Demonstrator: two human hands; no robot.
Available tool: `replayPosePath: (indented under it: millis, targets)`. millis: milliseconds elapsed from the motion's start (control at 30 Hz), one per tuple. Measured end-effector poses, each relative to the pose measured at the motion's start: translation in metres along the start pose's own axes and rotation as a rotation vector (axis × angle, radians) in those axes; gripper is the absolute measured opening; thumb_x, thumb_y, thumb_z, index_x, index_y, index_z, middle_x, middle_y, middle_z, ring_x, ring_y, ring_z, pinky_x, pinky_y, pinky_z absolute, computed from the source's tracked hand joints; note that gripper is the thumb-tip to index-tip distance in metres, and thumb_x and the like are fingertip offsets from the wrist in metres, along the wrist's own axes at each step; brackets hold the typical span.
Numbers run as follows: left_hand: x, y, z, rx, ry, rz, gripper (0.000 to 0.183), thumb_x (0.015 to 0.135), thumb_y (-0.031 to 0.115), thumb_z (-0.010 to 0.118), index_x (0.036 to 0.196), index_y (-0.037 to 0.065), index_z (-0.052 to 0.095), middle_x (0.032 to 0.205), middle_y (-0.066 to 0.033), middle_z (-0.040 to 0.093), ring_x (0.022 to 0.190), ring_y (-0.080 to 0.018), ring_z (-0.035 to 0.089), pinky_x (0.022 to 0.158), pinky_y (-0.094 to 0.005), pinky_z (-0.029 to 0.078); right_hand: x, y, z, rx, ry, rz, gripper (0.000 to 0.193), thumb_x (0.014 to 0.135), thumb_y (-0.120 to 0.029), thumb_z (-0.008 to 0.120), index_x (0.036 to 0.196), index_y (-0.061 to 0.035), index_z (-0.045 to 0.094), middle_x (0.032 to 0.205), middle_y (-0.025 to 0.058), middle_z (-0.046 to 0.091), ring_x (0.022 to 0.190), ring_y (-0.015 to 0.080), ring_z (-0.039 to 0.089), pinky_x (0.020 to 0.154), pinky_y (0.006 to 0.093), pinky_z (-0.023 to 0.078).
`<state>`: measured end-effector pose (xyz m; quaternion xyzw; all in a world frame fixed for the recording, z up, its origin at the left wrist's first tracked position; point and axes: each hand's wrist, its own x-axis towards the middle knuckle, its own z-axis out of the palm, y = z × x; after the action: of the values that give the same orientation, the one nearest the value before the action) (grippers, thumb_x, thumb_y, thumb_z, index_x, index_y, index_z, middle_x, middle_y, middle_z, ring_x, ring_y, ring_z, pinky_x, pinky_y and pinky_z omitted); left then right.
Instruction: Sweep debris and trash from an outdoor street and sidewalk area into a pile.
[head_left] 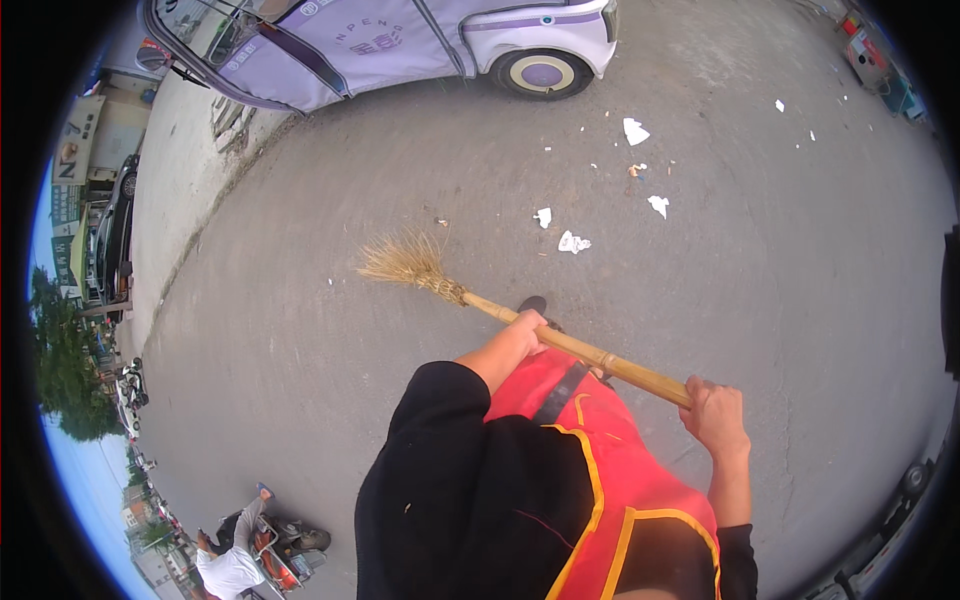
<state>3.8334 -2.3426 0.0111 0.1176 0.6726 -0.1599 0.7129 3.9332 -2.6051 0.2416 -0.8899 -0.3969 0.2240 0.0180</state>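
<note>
Head view: left hand point(527, 328) and right hand point(716, 413), fingers clenched around a bamboo broom point(520, 318) whose straw head rests on the asphalt road point(330, 350), short of white paper scraps point(573, 242) not yet swept, near a parked lilac vehicle point(400, 40).

Grey asphalt point(780, 280) strewn with white paper scraps point(573, 242) ahead. Parked at top: small lilac vehicle point(400, 40). Lower left: person in white point(232, 570) beside a motorbike point(285, 560). Trees point(70, 370) far left.
</note>
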Motion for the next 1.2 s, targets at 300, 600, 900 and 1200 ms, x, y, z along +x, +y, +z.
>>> replayPosePath:
  millis: [300,600,900,1200]
  targets:
    - [0.028,-0.1,0.192,0.31,-0.347,-0.031,0.021,0.069,0.006,0.042,0.088,-0.002,0.037,0.085,-0.0144,0.044,0.075,-0.0269,0.049,0.067,-0.0418,0.043,-0.117,0.049,-0.03,-0.177,0.122,0.449,0.022,0.055,-0.008,0.058,0.065,-0.0041,0.039,0.057,0.0104,0.048,0.049,0.0275,0.049,0.044,0.0341,0.037]
    - [-0.019,-0.149,0.235,0.306,-0.489,0.082,0.021,0.072,0.011,0.044,0.088,0.001,0.037,0.086,-0.012,0.043,0.08,-0.0244,0.047,0.074,-0.0413,0.039,-0.171,0.128,-0.038,-0.062,0.214,0.518,0.018,0.054,-0.008,0.055,0.057,-0.0037,0.038,0.049,0.0127,0.045,0.046,0.0295,0.046,0.043,0.0333,0.036]
    - [0.001,-0.144,0.208,-0.098,0.019,-0.179,0.026,0.072,0.009,0.04,0.097,0.003,0.035,0.096,-0.0119,0.041,0.09,-0.0259,0.044,0.074,-0.0433,0.04,-0.053,0.227,-0.067,-0.085,0.058,0.17,0.011,0.046,-0.008,0.054,0.053,-0.0034,0.048,0.051,0.0117,0.048,0.048,0.0278,0.047,0.048,0.033,0.038]
    - [-0.012,-0.172,0.449,0.102,-0.339,-0.2,0.026,0.073,0.01,0.04,0.097,0.002,0.033,0.099,-0.011,0.039,0.091,-0.0251,0.043,0.075,-0.0424,0.04,-0.071,0.315,-0.178,-0.372,0.172,0.383,0.012,0.045,-0.002,0.054,0.052,-0.0015,0.044,0.05,0.0129,0.046,0.049,0.0286,0.046,0.047,0.0333,0.036]
